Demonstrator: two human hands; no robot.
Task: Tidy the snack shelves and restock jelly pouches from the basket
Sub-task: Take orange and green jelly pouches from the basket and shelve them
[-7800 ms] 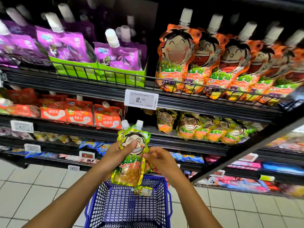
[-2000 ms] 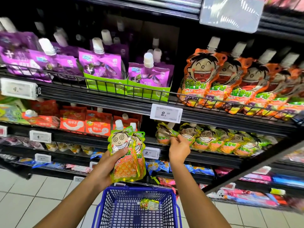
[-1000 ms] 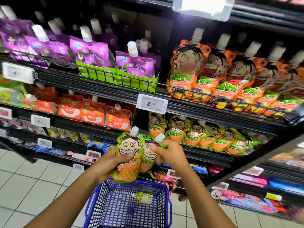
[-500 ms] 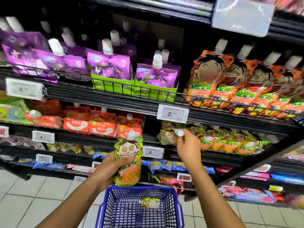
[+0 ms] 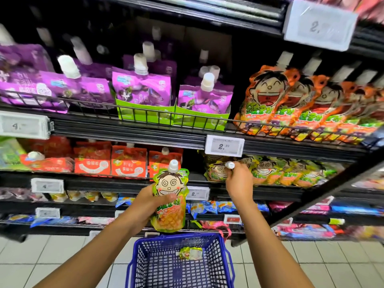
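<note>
1. Right hand: up at the middle shelf, just below the white "2.50" price tag; fingers clamped on the white cap of a green spouted jelly pouch with a cartoon face, now at the left end of the row of matching green pouches. One second ago this hand was drawing that pouch off the pair in front of the body; since half a second ago it has barely shifted.
2. Left hand: fingers and thumb wrapped round a single yellow-green pineapple jelly pouch with a spiral-eyed face, held upright below and left of the price tag, above the basket. It held two pouches earlier; one remains.
3. Blue plastic mesh basket: directly below the price tag, low in the view; one small green wrapped packet lies inside, as before.
4. Judgement: one pouch is all but shelved; the left-hand pouch is likely next, then the basket's last item
</note>
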